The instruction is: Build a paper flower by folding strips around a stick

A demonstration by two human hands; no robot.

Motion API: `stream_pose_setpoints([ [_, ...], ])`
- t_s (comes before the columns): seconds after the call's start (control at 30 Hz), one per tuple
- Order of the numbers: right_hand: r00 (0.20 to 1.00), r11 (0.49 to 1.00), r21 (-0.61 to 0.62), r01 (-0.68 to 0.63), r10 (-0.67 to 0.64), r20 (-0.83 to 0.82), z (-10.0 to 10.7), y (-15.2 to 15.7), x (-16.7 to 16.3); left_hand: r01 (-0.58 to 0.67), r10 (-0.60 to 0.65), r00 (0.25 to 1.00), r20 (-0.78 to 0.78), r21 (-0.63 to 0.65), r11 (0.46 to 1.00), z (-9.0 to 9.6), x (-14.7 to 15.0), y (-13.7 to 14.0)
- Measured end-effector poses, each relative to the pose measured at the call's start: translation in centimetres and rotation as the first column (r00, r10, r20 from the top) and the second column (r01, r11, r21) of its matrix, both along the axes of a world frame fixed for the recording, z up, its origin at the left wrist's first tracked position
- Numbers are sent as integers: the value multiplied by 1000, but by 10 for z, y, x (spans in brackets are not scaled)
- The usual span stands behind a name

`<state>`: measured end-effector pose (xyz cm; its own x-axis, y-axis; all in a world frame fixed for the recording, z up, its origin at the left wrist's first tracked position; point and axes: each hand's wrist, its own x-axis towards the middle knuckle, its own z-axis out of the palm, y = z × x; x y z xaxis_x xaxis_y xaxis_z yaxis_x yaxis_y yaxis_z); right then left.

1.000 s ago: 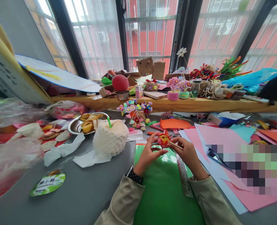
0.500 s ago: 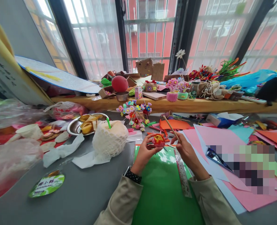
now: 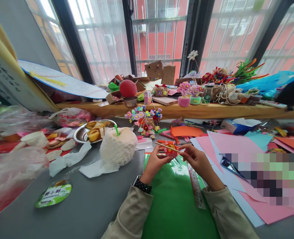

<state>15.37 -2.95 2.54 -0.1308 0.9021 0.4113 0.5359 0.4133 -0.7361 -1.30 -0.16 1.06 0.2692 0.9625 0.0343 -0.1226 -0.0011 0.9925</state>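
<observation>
A small paper flower in red, pink and yellow sits in the fingers of my left hand, which are closed round its side. My right hand pinches a thin wooden stick near its right end. The stick lies nearly level across the front of the flower, its free end pointing left over my left fingers. Whether it presses on the petals I cannot tell. Both hands are above the far end of a green sheet, with a patterned ruler lying along its right side.
A coconut in white netting with a green straw stands left of my hands, before a metal bowl of peels. Pink paper and a phone lie at right. Behind are colourful craft flowers and a crowded wooden sill.
The stick has swung from steeply tilted, beside the flower, to nearly level across it. My right hand has come closer to my left, which still holds the flower.
</observation>
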Motion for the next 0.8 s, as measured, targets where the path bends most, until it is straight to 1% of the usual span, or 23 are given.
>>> stream_pose_setpoints([
  [0.1, 998, 997, -50, -56, 56, 7, 0, 0, -2, 7, -7, 1000, -4, -20, 1000, 3, 0, -1],
  [0.2, 996, 993, -90, -82, 86, 34, -1, 1, -3, 6, -6, 1000, -1, 2, 1000, 5, 0, -2],
  [0.33, 993, 988, -125, -95, 103, 56, -2, 1, -6, -35, 35, 999, -8, 27, 999, 1, -1, 1],
  [0.43, 993, 986, -131, -102, 108, 46, -2, 0, -9, -31, 30, 999, 40, 26, 999, -2, -2, 3],
  [0.57, 998, 994, -92, -54, 55, 11, 0, -1, -9, -29, 33, 995, 96, -42, 999, 1, 0, 1],
  [0.67, 998, 996, -87, -33, 28, -56, 1, 0, -10, -26, 36, 991, 127, -87, 996, 5, 2, -4],
  [0.73, 993, 993, -103, -55, 44, -106, 1, 0, -10, 7, 12, 988, 152, -124, 992, 7, 2, -6],
  [0.8, 989, 989, -119, -88, 72, -131, 0, 0, -11, 78, -52, 984, 172, -147, 986, 9, 1, -7],
])
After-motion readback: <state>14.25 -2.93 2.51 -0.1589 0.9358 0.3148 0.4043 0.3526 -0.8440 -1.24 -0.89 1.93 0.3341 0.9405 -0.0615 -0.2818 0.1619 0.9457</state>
